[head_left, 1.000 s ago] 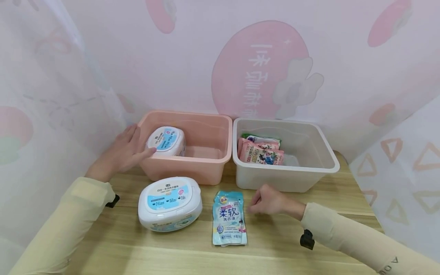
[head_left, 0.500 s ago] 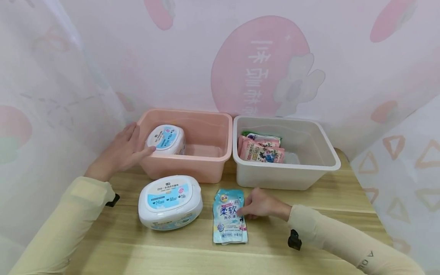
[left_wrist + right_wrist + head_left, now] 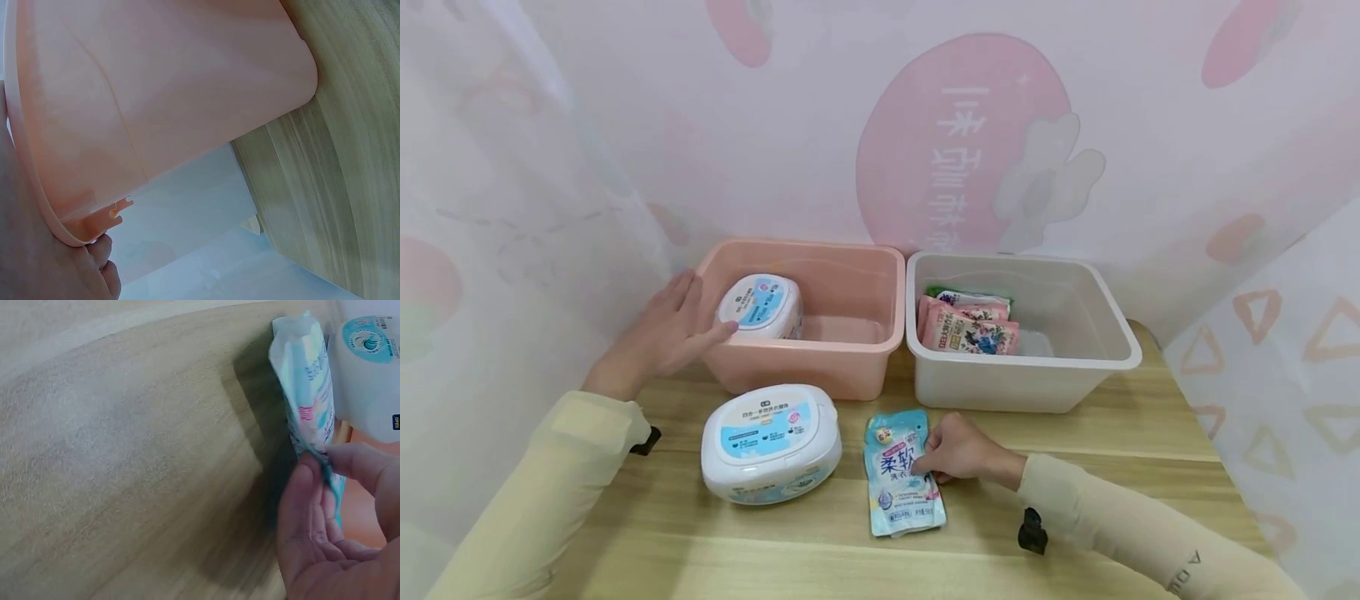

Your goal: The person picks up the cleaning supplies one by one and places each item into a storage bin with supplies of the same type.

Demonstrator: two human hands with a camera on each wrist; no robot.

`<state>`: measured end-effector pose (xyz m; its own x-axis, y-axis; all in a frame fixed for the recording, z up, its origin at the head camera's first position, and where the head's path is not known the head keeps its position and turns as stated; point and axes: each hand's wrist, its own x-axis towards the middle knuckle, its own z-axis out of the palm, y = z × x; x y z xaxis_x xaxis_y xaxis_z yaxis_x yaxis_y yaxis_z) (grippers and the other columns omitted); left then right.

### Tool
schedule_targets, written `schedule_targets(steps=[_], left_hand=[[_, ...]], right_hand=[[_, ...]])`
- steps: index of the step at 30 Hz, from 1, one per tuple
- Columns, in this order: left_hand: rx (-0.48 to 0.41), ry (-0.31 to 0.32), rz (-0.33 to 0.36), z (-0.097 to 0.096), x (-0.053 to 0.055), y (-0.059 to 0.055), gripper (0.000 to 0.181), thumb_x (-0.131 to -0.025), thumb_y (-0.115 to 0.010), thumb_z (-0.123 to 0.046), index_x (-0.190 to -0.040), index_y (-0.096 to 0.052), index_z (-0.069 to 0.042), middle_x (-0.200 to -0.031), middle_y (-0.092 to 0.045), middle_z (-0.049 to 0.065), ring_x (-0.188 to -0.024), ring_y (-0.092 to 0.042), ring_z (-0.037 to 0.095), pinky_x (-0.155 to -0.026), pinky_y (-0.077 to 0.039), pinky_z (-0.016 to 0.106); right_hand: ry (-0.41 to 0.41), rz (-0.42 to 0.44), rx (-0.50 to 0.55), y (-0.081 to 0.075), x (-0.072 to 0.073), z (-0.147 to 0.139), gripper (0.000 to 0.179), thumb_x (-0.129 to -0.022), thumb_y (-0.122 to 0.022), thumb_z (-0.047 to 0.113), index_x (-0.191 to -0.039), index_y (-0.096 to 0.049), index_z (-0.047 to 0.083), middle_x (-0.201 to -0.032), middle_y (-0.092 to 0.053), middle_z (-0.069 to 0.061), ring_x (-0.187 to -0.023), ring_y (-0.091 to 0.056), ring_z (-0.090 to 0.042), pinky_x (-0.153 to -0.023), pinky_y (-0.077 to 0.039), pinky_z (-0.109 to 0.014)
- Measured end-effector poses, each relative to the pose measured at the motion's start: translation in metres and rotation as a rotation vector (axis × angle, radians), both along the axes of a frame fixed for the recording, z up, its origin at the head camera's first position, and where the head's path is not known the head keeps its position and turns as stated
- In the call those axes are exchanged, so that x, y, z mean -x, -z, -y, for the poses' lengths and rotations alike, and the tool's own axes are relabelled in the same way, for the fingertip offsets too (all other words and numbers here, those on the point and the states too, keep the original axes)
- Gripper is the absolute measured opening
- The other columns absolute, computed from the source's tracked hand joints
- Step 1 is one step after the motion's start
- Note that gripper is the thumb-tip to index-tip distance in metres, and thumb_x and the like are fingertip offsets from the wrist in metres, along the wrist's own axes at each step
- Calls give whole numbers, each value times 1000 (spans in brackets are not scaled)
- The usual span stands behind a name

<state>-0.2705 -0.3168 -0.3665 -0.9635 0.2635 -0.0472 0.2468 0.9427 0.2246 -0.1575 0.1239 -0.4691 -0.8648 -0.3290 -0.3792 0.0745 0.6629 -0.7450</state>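
Observation:
My right hand (image 3: pixel 962 450) pinches the right edge of a light blue laundry detergent pouch (image 3: pixel 898 500) between thumb and fingers. In the right wrist view the pouch (image 3: pixel 309 381) stands tilted on its edge in that view, with the fingers (image 3: pixel 297 506) behind the gripped side. My left hand (image 3: pixel 658 333) rests on the left rim of the pink bin (image 3: pixel 805 367), fingers straight and thumb across the near corner. Inside that bin sits a white laundry pod box (image 3: pixel 760 304). A second, similar box (image 3: pixel 771 442) stands on the table before the bin, left of the pouch.
A pale grey bin (image 3: pixel 1000 387) stands right of the pink one, holding several pink packets (image 3: pixel 973 333) and a green-edged packet (image 3: pixel 973 298). Both bins stand against a patterned curtain (image 3: pixel 775 150). The wooden table (image 3: pixel 820 567) reaches towards me.
My right hand has moved left to the pouch and taken hold of its edge. The pouch has turned slightly, its lower end shifting right. The left hand stays on the bin.

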Motion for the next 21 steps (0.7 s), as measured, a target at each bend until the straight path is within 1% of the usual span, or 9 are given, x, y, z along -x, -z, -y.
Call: schedule_targets(steps=[2,5,11,13,16,21], left_hand=[[0,0,-4,0,0,0,114,-101,-40,-74,-165,10,6,-173,9,34,-160,-3,56,-124,-12,78],[-3,0,-12,-1,-1,1,113,-101,-41,-73,-165,9,6,-174,8,34,-160,-3,56,-124,-13,78],[-6,5,-26,-1,0,2,112,-101,-41,-72,-166,8,5,-174,5,34,-161,-4,55,-125,-13,77],[-5,7,-26,-1,-1,1,112,-101,-41,-73,-166,8,6,-174,5,34,-161,-4,55,-125,-12,77],[1,10,-26,-1,-1,2,113,-102,-40,-73,-166,8,6,-174,6,34,-161,-3,55,-126,-12,76],[2,7,-24,-1,-1,1,113,-101,-39,-74,-165,9,6,-174,6,34,-161,-2,55,-126,-11,75]], right_hand=[[-7,-16,36,-1,-1,-1,23,-86,-86,14,-70,-72,7,-62,-66,2,-54,-56,-8,-51,-45,-19],[-25,-50,70,-4,-2,-4,15,-85,-84,10,-75,-73,8,-67,-66,2,-58,-55,-8,-52,-44,-21],[-78,-102,91,-19,-4,-9,11,-85,-81,7,-77,-73,8,-67,-61,5,-58,-50,-7,-52,-38,-18],[-108,-120,95,-25,-6,-12,10,-85,-80,6,-77,-73,8,-67,-60,5,-59,-50,-6,-52,-37,-17],[-152,-152,95,-38,-9,-18,10,-84,-80,2,-77,-72,6,-68,-62,3,-60,-53,-6,-52,-41,-16],[-203,-213,61,-64,-16,-30,13,-81,-78,-2,-75,-70,6,-67,-64,3,-60,-56,-6,-52,-45,-15]])
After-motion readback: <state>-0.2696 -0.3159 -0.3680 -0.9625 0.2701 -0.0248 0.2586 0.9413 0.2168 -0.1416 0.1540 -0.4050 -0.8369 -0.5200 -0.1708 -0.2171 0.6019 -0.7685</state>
